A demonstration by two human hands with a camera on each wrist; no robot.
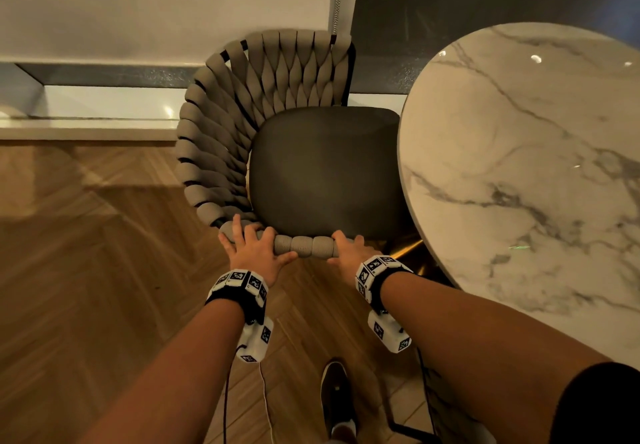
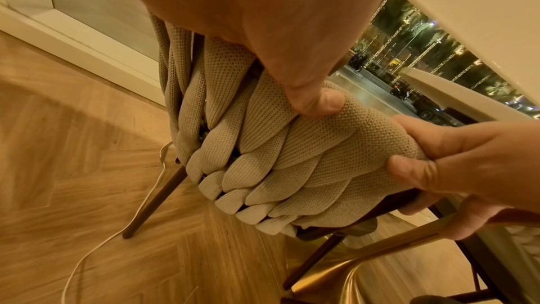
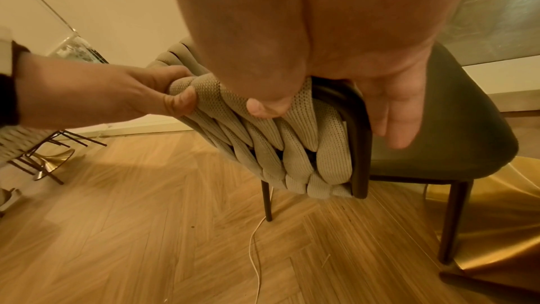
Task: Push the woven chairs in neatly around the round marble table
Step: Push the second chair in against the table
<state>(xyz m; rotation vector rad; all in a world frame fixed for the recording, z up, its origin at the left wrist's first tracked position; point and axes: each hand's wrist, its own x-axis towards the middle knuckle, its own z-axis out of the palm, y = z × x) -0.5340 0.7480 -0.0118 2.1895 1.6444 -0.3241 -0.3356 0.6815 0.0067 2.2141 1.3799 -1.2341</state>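
Note:
A woven chair (image 1: pixel 242 114) with a dark seat cushion (image 1: pixel 322 169) stands sideways, just left of the round marble table (image 1: pixel 519 166). The seat's right edge lies under the tabletop's rim. Both hands hold the near end of the padded woven back. My left hand (image 1: pixel 254 246) curls over the rim at its corner, thumb underneath. My right hand (image 1: pixel 349 247) grips the rim closer to the table. In the right wrist view its thumb (image 3: pixel 268 105) presses the outer weave and its fingers (image 3: pixel 394 121) hang inside against the cushion.
The table's gold pedestal base (image 1: pixel 408 251) flares out beside the chair's legs. A thin white cable (image 3: pixel 254 251) trails across the herringbone wood floor under the chair. Another chair's wire legs (image 3: pixel 38 158) show to the left. My shoe (image 1: pixel 337 398) is behind the chair.

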